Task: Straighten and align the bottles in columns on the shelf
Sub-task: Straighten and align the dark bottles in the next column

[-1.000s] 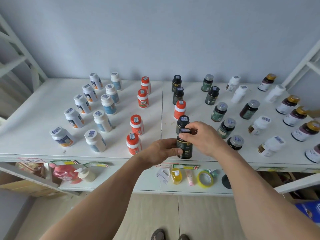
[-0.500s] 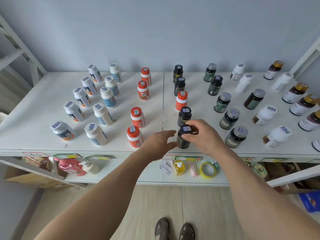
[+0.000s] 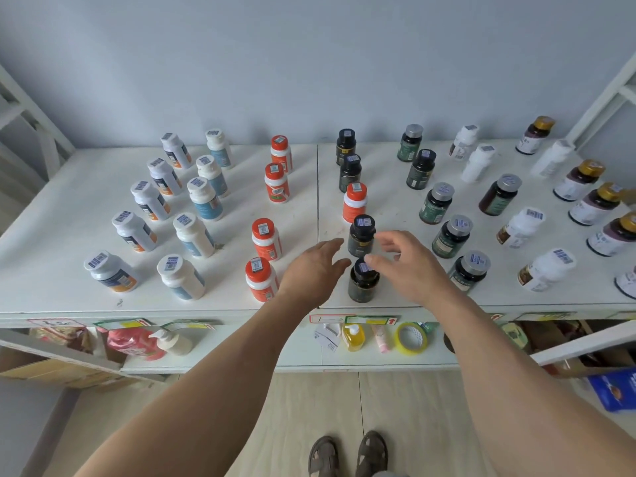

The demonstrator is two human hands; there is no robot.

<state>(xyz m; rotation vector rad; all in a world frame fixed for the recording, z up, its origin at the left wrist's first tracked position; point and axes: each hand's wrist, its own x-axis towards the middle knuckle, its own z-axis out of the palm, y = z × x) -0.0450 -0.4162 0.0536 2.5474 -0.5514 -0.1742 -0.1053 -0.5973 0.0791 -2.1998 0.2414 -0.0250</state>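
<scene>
Many capped bottles stand in rough columns on the white shelf (image 3: 69, 208). A black-capped dark bottle (image 3: 363, 284) stands upright near the front edge, with a second black bottle (image 3: 360, 235) just behind it and an orange-capped bottle (image 3: 354, 203) farther back in the same column. My left hand (image 3: 311, 270) hovers open just left of the front bottle. My right hand (image 3: 406, 263) is open to its right, fingertips over its cap and near the second bottle. Neither hand grips a bottle.
White bottles (image 3: 192, 235) fill the left columns, orange ones (image 3: 265, 239) the middle, green, white and gold-capped ones (image 3: 451, 235) the right. A lower shelf holds a yellow bottle (image 3: 352, 337), a tape roll (image 3: 410, 339) and a pink pouch (image 3: 132, 344). A wall stands behind.
Both hands held the front black bottle a second ago; it now stands on the shelf near the front edge and both hands have let go and spread apart beside it.
</scene>
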